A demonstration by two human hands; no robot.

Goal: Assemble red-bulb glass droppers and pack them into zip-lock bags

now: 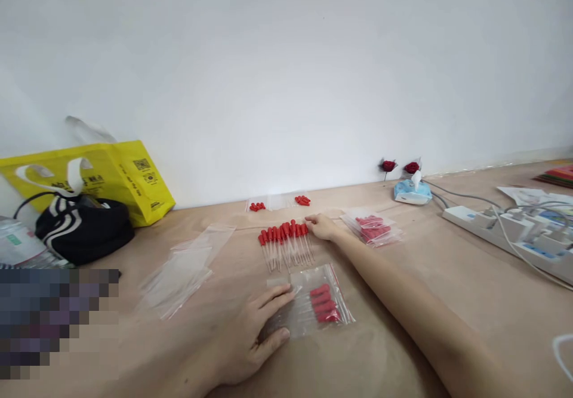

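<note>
My left hand (264,329) lies on the left end of a clear zip bag (304,320), its fingers spread and the thumb apart. Inside that bag are several droppers with red rubber bulbs (323,304), their stems toward my left hand. Beyond it, a row of loose droppers (286,237) lies side by side, red bulbs away from me and clear stems toward me. My right hand (321,227) is at the right end of the row, fingertips closed at the bulb of the last dropper; the exact grip is small in view.
Flat clear zip bags (183,275) lie to the left, a filled bag (371,228) to the right. Small red bulbs (302,200) rest on plastic near the wall. Around stand a yellow bag (138,177), black pouch (85,228), tissue pack (412,190) and power strip (505,231) with cables.
</note>
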